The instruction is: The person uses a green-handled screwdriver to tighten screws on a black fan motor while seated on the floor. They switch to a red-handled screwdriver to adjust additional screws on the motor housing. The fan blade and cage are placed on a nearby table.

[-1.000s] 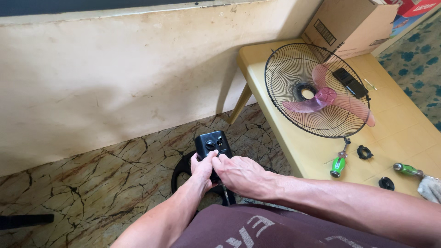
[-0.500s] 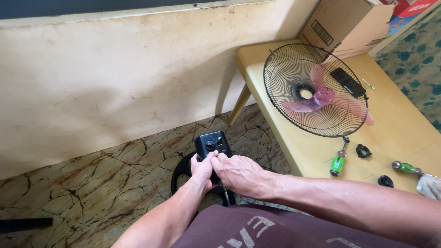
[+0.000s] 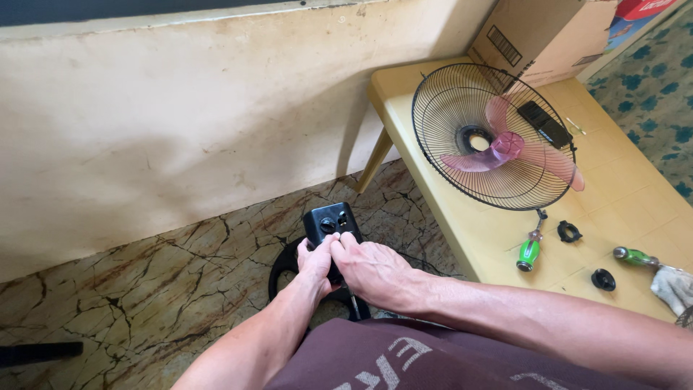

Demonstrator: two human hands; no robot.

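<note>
Both sets of fingers (image 3: 339, 242) bunched tight on the black control box (image 3: 332, 222), right at its near lower edge, just under the two round knobs. Left hand (image 3: 315, 261) pinching in from the left, right hand (image 3: 372, 273) from the right, knuckles touching in the middle. Closed narrow on the box and the stem below it, not spread at all. Can't tell exactly what the fingertips press on, too small and hidden under the thumbs.

Box sitting on top of a dark pole (image 3: 351, 302), long axis running from the body up and away toward the wall, knobs facing the camera. Straight ahead of the fingers, so both hands about equally near, the left maybe slightly more underneath. Round black base (image 3: 287, 263) down on the cracked stone floor (image 3: 144, 289) behind and below the hands, mostly hidden by the wrists.

Off to the right, well apart: yellow surface (image 3: 628, 195) carrying a wire fan guard (image 3: 433, 108) with pink blades (image 3: 505, 148) lying inside it. Near its front edge a green-handled screwdriver (image 3: 529, 250), a small black ring (image 3: 569, 232), a black cap (image 3: 603, 279) and a second green-handled tool (image 3: 634, 256) beside a grey rag (image 3: 673, 287). Cardboard carton (image 3: 541, 36) at the far corner. Stained cream wall (image 3: 180, 123) just past the box. Nothing between hands and box, only the maroon shirt (image 3: 404, 357) crowding the bottom.
</note>
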